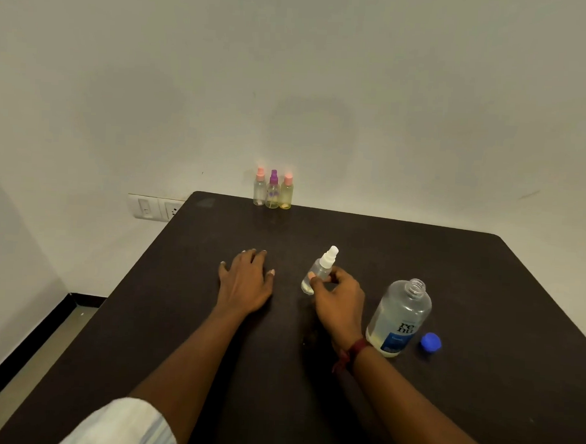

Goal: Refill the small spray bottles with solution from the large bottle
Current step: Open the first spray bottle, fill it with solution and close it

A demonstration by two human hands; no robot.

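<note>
Your right hand (pixel 337 299) pinches the white-capped spray bottle (pixel 319 271), tilted, probably to open it. Your left hand (pixel 245 280) rests spread on the bench (pixel 479 381). The uncapped large bottle (pixel 400 317) waits just right of it.

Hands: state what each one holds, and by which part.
The right hand grips the white-topped spray bottle by its clear body, below the pump. The left hand holds nothing; it rests open on the table.

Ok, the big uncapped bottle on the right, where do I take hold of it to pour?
Wrap the wide clear body of the large bottle, above the blue label, not the narrow threaded neck. It stands upright and open, so come level from its left side; the blue cap lies on its right.
</note>
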